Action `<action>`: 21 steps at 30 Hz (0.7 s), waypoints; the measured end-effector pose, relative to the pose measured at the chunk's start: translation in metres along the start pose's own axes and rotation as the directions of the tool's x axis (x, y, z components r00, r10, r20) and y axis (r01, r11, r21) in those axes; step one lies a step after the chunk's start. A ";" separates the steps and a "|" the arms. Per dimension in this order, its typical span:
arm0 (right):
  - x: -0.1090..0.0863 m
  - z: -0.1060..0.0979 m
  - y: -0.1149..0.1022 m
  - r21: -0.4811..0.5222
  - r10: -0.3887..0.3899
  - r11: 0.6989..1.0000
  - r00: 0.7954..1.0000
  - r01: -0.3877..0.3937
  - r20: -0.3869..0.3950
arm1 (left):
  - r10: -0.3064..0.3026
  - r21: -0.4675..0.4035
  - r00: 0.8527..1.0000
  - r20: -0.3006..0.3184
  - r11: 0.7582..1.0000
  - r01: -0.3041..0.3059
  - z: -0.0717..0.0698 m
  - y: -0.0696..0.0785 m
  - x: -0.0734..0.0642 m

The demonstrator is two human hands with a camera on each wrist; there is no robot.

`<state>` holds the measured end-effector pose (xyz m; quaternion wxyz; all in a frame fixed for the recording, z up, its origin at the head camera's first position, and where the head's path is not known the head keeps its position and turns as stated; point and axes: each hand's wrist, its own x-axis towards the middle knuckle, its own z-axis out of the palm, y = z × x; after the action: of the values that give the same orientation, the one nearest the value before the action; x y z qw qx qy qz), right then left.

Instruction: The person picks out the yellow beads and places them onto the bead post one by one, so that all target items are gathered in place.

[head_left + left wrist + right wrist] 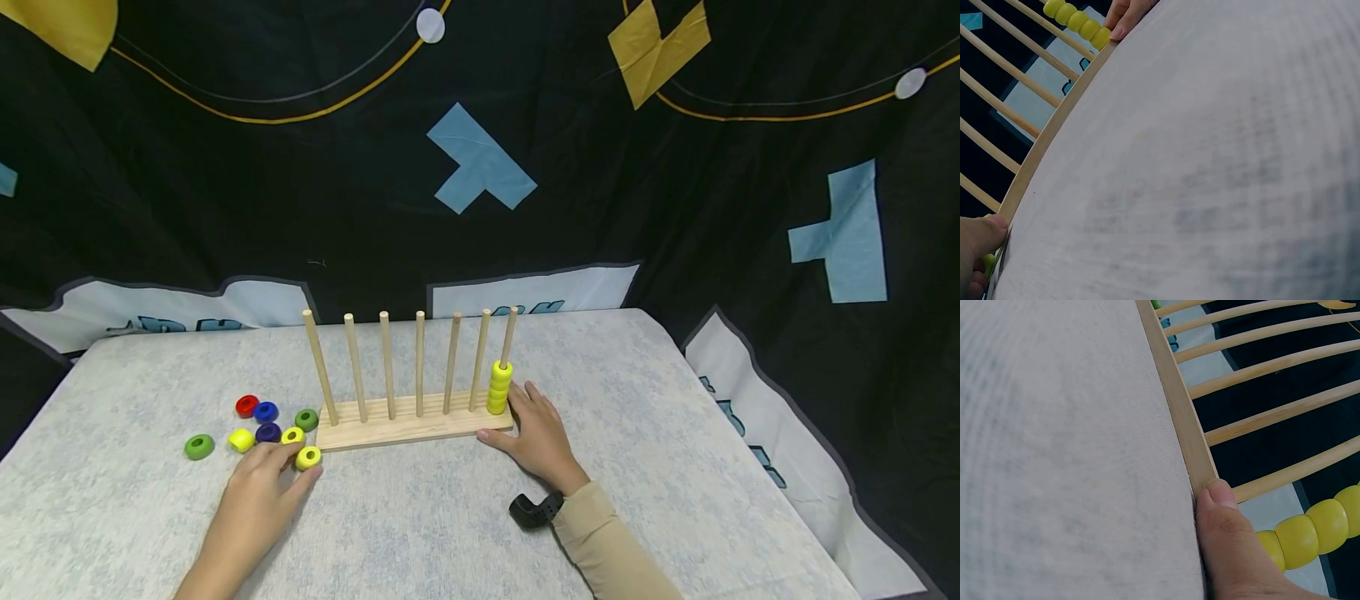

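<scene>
The left hand is pinching a mostly hidden yellow bead by the wooden base's end; the right hand is holding the opposite end, beside stacked yellow beads.

Place: looks like a staged tabletop spot screened off with cloth; cannot be told as home, classroom or studio.
Backdrop: hangs black behind the table and runs round to the right, keeping any room beyond out of sight.
Pattern: shows pale blue shapes, gold shapes, a yellow line dotted with white discs, and lower white patches bearing blue marks.
Table covering: spreads pale grey and mottled, cloth-like.
Toy-like touch: comes from a wooden peg rack and bright beads.
</scene>
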<state>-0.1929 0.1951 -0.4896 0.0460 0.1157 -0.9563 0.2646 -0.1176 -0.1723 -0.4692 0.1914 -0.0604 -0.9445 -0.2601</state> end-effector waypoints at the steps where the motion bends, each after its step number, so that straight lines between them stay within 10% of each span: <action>1: 0.000 0.000 0.000 0.000 0.000 1.000 1.000 0.000 0.000 | 0.000 -0.001 1.000 -0.002 1.000 0.000 0.000 0.000 0.000; 12: 0.000 0.001 0.001 -0.006 0.009 1.000 1.000 -0.009 0.016 | -0.046 0.012 0.995 0.085 0.999 0.045 -0.001 0.003 0.002; 21: 0.000 0.000 0.001 -0.002 -0.007 1.000 1.000 0.007 -0.009 | -0.024 -0.042 1.000 0.012 0.999 0.025 -0.008 0.022 0.002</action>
<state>-0.1931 0.1961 -0.4908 0.0513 0.1179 -0.9559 0.2639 -0.1125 -0.1573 -0.4513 0.1813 -0.0543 -0.9406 -0.2820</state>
